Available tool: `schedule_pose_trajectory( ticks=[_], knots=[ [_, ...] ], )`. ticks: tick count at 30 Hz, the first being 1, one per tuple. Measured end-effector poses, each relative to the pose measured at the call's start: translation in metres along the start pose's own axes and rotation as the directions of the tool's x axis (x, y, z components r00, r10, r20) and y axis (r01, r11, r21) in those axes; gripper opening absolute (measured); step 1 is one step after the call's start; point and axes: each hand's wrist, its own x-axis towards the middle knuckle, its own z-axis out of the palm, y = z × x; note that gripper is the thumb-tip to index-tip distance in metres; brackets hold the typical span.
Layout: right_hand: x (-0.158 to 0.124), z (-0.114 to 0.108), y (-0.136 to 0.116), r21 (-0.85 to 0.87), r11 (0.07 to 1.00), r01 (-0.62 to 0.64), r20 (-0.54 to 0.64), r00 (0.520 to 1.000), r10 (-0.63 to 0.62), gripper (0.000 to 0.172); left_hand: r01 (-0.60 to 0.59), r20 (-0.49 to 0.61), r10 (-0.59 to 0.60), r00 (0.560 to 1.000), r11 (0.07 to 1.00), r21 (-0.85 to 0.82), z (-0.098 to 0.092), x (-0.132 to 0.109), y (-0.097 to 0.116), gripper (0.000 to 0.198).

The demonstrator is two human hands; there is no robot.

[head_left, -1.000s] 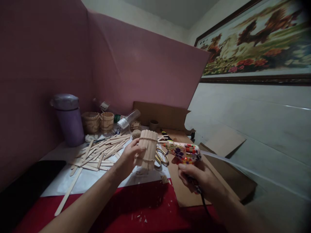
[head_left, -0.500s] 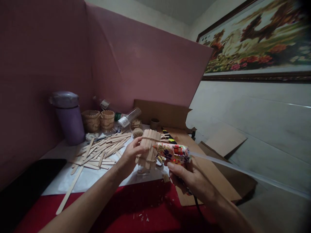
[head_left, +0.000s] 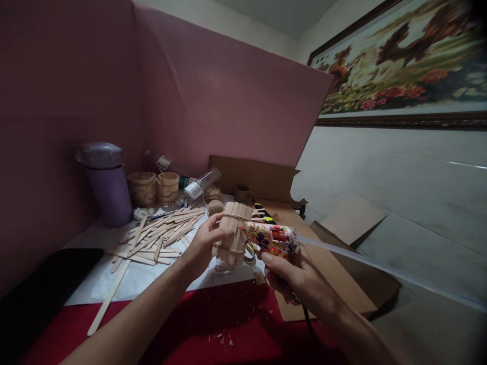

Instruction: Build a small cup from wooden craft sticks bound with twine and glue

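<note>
My left hand (head_left: 207,241) grips the left side of a small cup made of popsicle sticks (head_left: 233,238), with twine wound round it near the top and near the bottom. Around a flower-patterned hot glue gun (head_left: 270,238) my right hand (head_left: 292,274) is closed. The gun's orange nozzle points left at the upper right side of the cup; whether it touches cannot be made out. A long clear glue stick (head_left: 380,271) sticks out of the gun's back, and a black cord hangs below the handle.
Loose popsicle sticks (head_left: 163,235) lie piled on white paper at left. Behind stand a purple tumbler (head_left: 108,190), two finished stick cups (head_left: 168,187), a plastic bottle (head_left: 201,183) and a twine ball (head_left: 215,207). A cardboard sheet (head_left: 331,274) lies at right; scraps dot the red cloth (head_left: 205,324).
</note>
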Motion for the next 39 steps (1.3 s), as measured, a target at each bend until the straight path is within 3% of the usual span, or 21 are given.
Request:
schedule_pose_trajectory(
  ticks=[14, 39],
  knots=[
    [0.0020, 0.0013, 0.0020, 0.000, 0.998, 0.070, 0.002, 0.998, -0.070, 0.040, -0.014, 0.005, 0.014, 1.000, 0.999, -0.035, 0.0005, -0.0004, -0.0004, 0.049],
    [0.0001, 0.0005, 0.0002, 0.010, 1.000, -0.007, -0.033, 0.999, 0.007, 0.042, 0.010, -0.025, -0.010, 1.000, 1.000, -0.018, 0.0021, -0.0033, 0.0042, 0.054]
  ],
)
